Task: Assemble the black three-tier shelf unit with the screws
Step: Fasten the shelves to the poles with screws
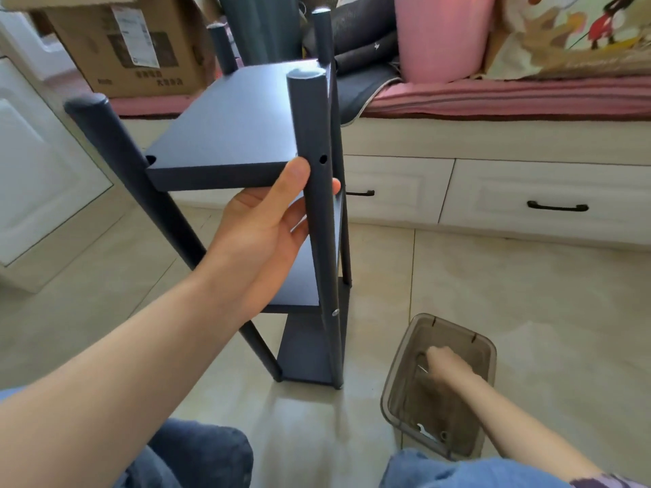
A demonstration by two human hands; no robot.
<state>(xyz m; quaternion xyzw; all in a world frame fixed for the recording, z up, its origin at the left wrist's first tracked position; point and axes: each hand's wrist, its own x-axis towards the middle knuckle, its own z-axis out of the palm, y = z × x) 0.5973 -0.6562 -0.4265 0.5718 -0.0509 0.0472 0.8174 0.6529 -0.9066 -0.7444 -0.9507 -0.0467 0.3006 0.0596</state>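
The black three-tier shelf unit stands upright on the tiled floor in front of me, with four round posts and three boards. My left hand grips the near right post just under the top board, thumb against the board's front edge. An empty screw hole shows in that post beside my thumb; a silver screw head sits lower at the middle board. My right hand reaches down into a clear grey plastic box at the lower right, its blurred fingers touching a thin metal piece; whether they hold it is unclear.
A small wrench lies in the box's near corner. White drawers with black handles run behind the shelf under a pink cushioned bench. A cardboard box and a pink cylinder sit on it. My knees are at the bottom.
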